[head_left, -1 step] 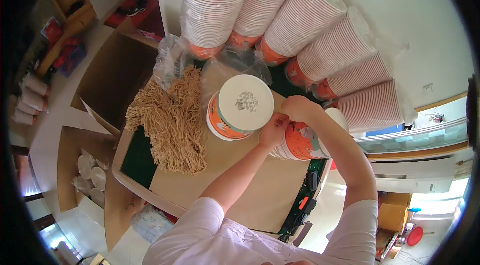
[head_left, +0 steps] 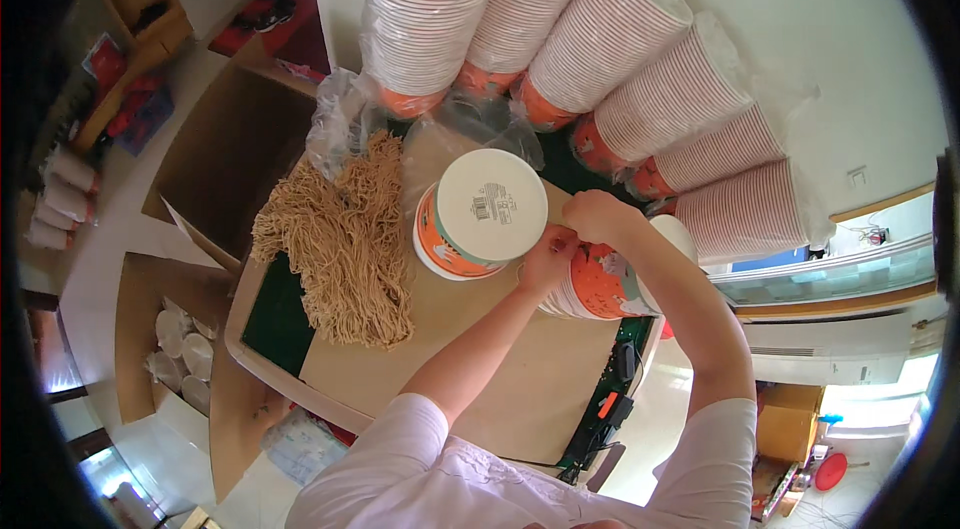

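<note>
An orange patterned paper bucket (head_left: 598, 287) stands upside down on the right of the table, with white rims stacked under it. At its far left side my left hand (head_left: 549, 257) is closed, fingers bent together against the bucket. My right hand (head_left: 603, 216) curls closed just beyond it, and its arm crosses over the bucket. What lies between the fingers is hidden. To the left stands another upturned paper bucket (head_left: 492, 205) with a white base, apart from both hands. A heap of tan cords (head_left: 345, 247) spreads over the table's left part.
Tall plastic-wrapped stacks of paper buckets (head_left: 610, 34) line the table's far edge. Crumpled clear plastic (head_left: 343, 119) lies behind the cords. Open cardboard boxes (head_left: 228, 144) stand at the left, one holding round pale items (head_left: 185, 349). Black devices with cables (head_left: 615, 407) sit on the near right edge.
</note>
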Action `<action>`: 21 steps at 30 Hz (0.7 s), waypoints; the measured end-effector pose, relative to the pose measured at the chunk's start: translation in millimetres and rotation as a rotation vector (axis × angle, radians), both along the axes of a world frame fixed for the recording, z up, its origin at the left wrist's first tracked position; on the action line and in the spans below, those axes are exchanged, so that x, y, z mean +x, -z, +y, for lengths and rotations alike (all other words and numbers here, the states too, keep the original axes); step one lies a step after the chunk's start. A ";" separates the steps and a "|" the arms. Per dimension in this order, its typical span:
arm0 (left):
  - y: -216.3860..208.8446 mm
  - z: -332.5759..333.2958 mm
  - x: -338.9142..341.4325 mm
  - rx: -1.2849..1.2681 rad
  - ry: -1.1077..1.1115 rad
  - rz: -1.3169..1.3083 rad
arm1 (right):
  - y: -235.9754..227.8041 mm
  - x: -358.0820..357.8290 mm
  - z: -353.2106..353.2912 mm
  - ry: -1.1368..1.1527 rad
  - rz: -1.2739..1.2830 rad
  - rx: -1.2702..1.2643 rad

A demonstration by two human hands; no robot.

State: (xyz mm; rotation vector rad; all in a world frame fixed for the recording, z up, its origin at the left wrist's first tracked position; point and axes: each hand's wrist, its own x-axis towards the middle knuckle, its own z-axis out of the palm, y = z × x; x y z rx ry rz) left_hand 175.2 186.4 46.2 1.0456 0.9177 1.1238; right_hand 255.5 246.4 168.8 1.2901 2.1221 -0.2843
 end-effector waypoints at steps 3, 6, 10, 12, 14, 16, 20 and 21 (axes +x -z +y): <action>0.4 -0.8 -1.5 0.042 0.003 0.046 | 0.0 -2.0 -1.2 -0.003 -0.017 0.002; -2.3 -0.3 -2.9 0.059 0.015 0.168 | 3.9 5.4 -1.3 0.035 0.009 0.011; -1.1 -2.7 -5.7 0.053 -0.012 0.087 | -2.5 1.1 -3.0 0.067 0.028 0.061; -1.7 -3.5 -6.2 0.022 -0.025 0.111 | -3.3 1.4 -4.3 0.086 0.022 0.063; -2.8 -3.3 -8.0 0.054 -0.015 0.153 | -1.9 1.8 -4.2 0.104 0.017 0.063; -5.6 -3.9 -7.6 0.085 -0.006 0.193 | 1.7 3.6 -2.8 0.149 0.030 0.010; -11.0 -3.7 -7.4 0.076 -0.021 0.158 | 6.0 7.2 0.2 0.146 0.071 -0.014; -11.9 -3.1 -7.8 0.066 -0.023 0.162 | 6.4 6.4 1.1 0.137 0.055 -0.019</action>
